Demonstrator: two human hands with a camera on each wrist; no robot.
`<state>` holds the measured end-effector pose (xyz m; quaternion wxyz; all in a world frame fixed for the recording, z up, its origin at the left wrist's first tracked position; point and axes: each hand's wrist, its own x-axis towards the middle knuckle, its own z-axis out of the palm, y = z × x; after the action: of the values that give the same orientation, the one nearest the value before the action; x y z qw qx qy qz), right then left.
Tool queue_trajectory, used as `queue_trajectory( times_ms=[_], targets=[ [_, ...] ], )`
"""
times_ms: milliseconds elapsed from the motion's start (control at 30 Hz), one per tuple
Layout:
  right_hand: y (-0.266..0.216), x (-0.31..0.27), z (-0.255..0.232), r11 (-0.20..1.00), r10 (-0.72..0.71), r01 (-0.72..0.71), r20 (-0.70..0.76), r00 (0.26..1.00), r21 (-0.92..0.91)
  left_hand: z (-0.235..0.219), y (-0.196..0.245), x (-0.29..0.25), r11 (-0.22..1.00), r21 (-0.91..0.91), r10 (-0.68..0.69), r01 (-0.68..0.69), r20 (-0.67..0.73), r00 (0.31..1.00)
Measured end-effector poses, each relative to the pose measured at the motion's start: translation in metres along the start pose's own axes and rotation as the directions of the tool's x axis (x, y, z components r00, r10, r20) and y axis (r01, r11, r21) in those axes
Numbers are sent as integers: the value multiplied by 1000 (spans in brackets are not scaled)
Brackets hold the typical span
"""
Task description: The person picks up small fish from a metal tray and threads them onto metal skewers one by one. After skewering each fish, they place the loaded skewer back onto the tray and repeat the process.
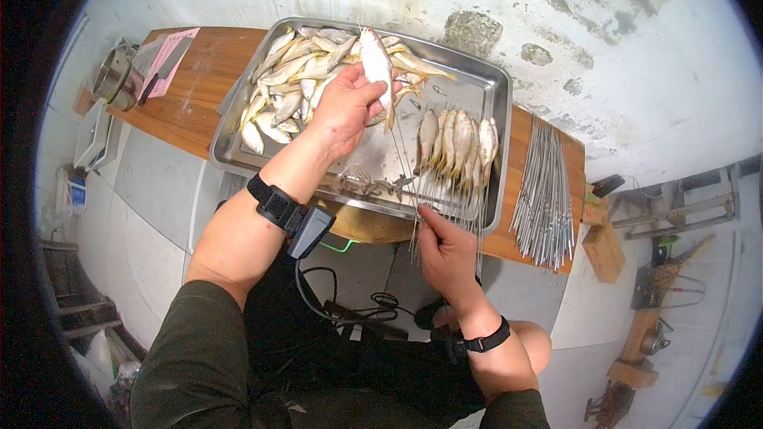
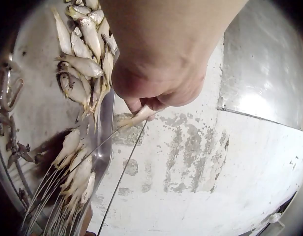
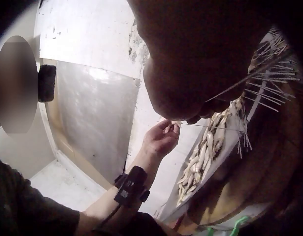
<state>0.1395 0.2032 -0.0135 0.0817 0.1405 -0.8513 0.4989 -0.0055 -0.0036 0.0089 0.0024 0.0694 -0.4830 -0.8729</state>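
In the head view my left hand [image 1: 343, 115] grips a small silvery fish [image 1: 376, 62] above the metal tray [image 1: 497, 83], head up and tail down. Thin metal skewers [image 1: 401, 157] run from the fish's tail toward my right hand [image 1: 450, 258], which pinches a skewer low at the tray's front edge. The left wrist view shows the fish's tail [image 2: 141, 117] poking out below the left fingers, a skewer meeting it. Inside the tray, loose fish [image 1: 278, 79] are heaped at the left, and a row of skewered fish [image 1: 457, 143] lies at the right.
A bundle of bare skewers [image 1: 547, 199] lies on the wooden board [image 1: 211, 59] right of the tray. Dark stringy scraps [image 1: 366, 183] sit along the tray's front. At the far left are a knife [image 1: 165, 70] and a metal pot [image 1: 117, 79]. A stained wall [image 1: 556, 24] rises behind.
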Motion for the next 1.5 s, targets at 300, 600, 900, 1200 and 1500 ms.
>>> queue_trajectory(
  times_ms=[300,600,900,1200,1500],
  targets=[
    [-1,2,1,999,41,-41,-20,999,10,7,3,-8,996,68,-53,51,29,998],
    [-5,0,-1,995,93,-93,-8,996,27,-1,0,0,997,77,-7,8,-15,1000],
    [-7,2,0,1000,27,-27,-34,999,3,1,2,-3,997,71,15,-17,40,999],
    [-8,1,-1,999,39,-39,-37,999,0,4,1,-4,999,47,14,-16,36,999],
    [-22,0,-1,981,193,-193,-13,981,-15,8,1,-6,991,122,49,-54,40,998]
  ],
)
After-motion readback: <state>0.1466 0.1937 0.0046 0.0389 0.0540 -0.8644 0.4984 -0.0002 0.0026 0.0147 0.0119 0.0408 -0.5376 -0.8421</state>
